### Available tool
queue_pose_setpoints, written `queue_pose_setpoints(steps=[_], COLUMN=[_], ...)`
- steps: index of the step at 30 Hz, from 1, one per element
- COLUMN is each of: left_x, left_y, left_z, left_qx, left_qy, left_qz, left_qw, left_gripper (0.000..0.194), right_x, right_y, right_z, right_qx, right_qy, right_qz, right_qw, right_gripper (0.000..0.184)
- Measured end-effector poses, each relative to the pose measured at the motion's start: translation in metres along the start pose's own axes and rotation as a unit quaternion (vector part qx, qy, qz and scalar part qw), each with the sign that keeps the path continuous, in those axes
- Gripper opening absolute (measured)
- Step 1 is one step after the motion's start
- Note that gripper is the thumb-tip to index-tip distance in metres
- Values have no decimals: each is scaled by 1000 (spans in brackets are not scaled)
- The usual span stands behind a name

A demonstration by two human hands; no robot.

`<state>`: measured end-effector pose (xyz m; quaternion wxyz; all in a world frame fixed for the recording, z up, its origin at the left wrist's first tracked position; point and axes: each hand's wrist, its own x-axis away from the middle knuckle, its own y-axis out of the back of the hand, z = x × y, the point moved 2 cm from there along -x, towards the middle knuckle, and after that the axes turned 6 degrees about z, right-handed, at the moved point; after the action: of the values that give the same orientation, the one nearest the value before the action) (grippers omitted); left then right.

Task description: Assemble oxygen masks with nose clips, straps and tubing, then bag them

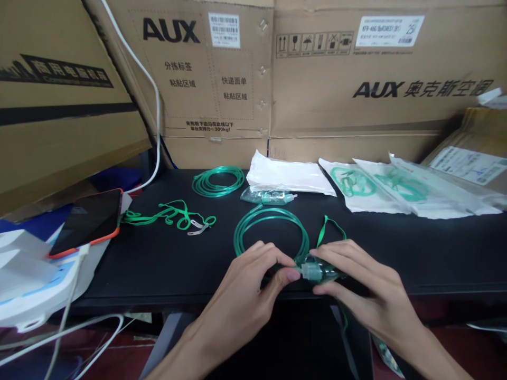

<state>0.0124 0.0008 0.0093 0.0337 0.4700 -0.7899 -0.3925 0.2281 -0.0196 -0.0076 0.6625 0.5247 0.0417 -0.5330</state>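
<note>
My right hand (pixel 356 272) is closed around a clear green oxygen mask (pixel 327 270) near the desk's front edge. The mask's pale connector (pixel 311 271) points left. At that connector my left hand (pixel 263 282) pinches the end of the green tubing (pixel 273 214) between thumb and forefinger; whether the end sits fully on the connector is hidden by the fingers. Most of this tubing lies coiled just behind my left hand. A green elastic strap (pixel 325 229) loops up behind my right hand, and part of it hangs below the desk edge.
Behind lie another tubing coil (pixel 218 182), a second mask (pixel 269 195) and a white pouch (pixel 291 177). Packaged sets (pixel 364 184) are at the right. Loose green straps with metal strips (pixel 174 216) and a phone (pixel 89 221) are left. Cardboard boxes (pixel 317 105) wall the back.
</note>
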Motion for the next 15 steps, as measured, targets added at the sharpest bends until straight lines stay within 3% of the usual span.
queue_pose_setpoints(steps=[15], left_x=[-2], left_y=[-3], left_z=[1], left_qx=[-21], left_qy=[-17], left_qz=[-4], left_qw=[1000], left_gripper=[15], right_x=[0], right_y=[-2], right_z=[-2], right_qx=[-13], right_qy=[-14], right_qz=[18], right_qw=[1000], right_gripper=[39])
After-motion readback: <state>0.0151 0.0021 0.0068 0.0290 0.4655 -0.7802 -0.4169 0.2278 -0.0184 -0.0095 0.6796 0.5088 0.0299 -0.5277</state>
